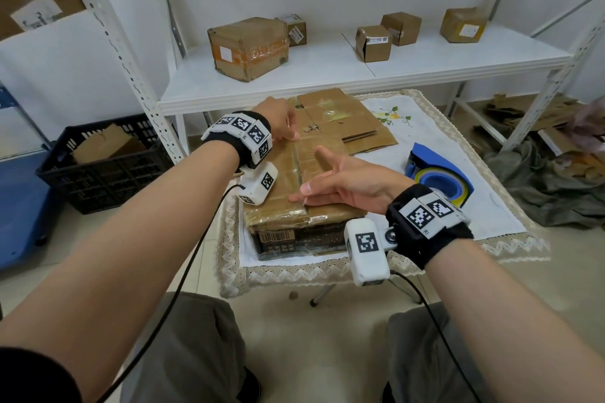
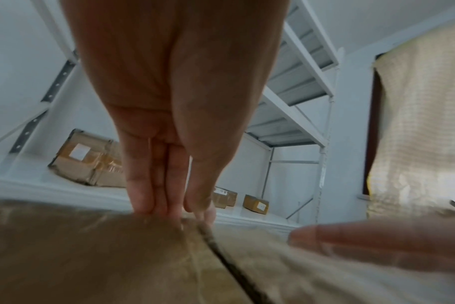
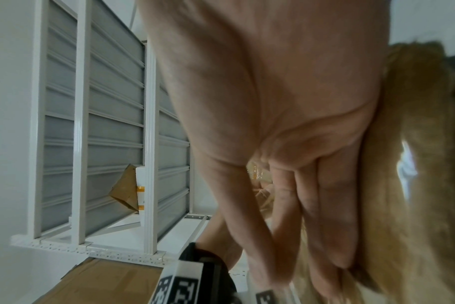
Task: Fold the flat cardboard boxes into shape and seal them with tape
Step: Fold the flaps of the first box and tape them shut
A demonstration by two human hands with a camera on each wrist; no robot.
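Note:
A folded brown cardboard box (image 1: 284, 180) stands on the small cloth-covered table (image 1: 491, 209), its top flaps closed along a middle seam (image 1: 296, 163) under glossy clear tape. My left hand (image 1: 281, 127) is at the box's far edge; its straight fingertips (image 2: 153, 195) press on the box top (image 2: 91, 257) beside the seam (image 2: 231, 267). My right hand (image 1: 340, 180) lies on the near half of the top, fingers (image 3: 333, 226) straight and together, holding nothing. A blue tape dispenser (image 1: 438, 170) sits on the cloth to the right of the box.
Flat cardboard sheets (image 1: 347, 121) are stacked on the table behind the box. A white metal shelf (image 1: 327, 72) beyond carries several sealed boxes (image 1: 248, 46). A black crate (image 1: 98, 170) stands on the floor at left; cardboard scraps and cloth (image 1: 540, 180) lie at right.

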